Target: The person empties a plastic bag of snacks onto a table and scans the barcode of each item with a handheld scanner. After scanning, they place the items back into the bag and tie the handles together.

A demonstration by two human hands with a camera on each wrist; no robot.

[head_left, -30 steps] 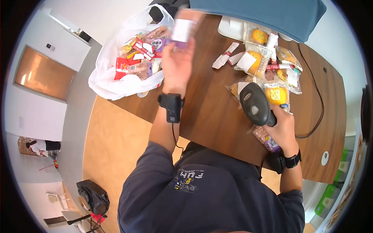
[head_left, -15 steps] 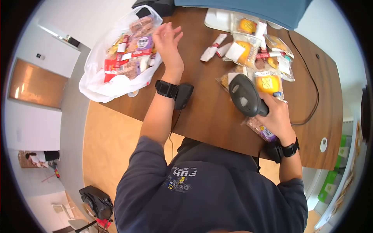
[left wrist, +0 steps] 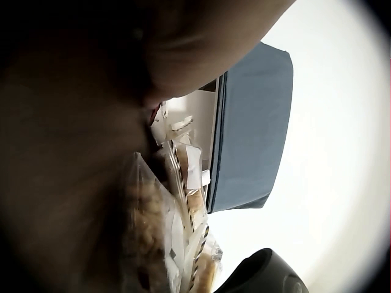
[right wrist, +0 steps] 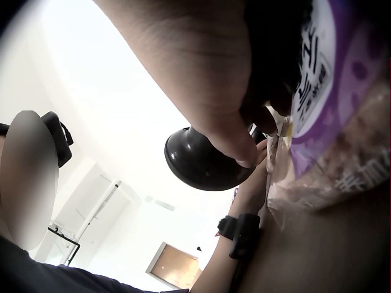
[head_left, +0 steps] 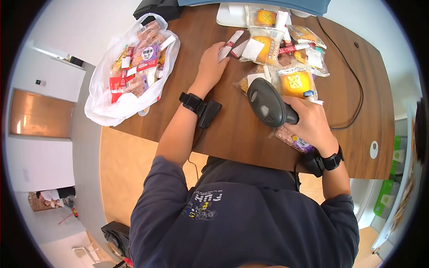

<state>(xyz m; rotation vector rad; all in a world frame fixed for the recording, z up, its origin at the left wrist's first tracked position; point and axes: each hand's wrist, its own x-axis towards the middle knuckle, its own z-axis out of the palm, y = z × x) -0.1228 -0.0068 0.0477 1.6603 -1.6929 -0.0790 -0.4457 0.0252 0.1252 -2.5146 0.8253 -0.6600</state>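
My left hand point(head_left: 211, 69) is at the lower end of a red-and-white stick packet point(head_left: 231, 43) on the table, thumb and fingers to either side of it, pinching it. In the left wrist view that hand hides most of the packet. Black and pistol-shaped, a barcode scanner point(head_left: 267, 103) is gripped by its handle in my right hand point(head_left: 311, 120), its head pointing up and left over the table. Below the scanner lies a clear-and-purple snack pack point(head_left: 292, 139), its purple label point(right wrist: 342, 79) close up in the right wrist view.
A white plastic bag point(head_left: 100, 100) full of snack packs stands at the left. Wrapped yellow cakes point(head_left: 296, 84) and other packets pile up ahead of the scanner. A black cable point(head_left: 357, 98) runs along the right; a blue-grey panel point(head_left: 268, 2) borders the far side.
My left hand put a pink-and-purple pack into the white bag and let go, then moved right and down to the stick packet. My right hand keeps hold of the scanner.
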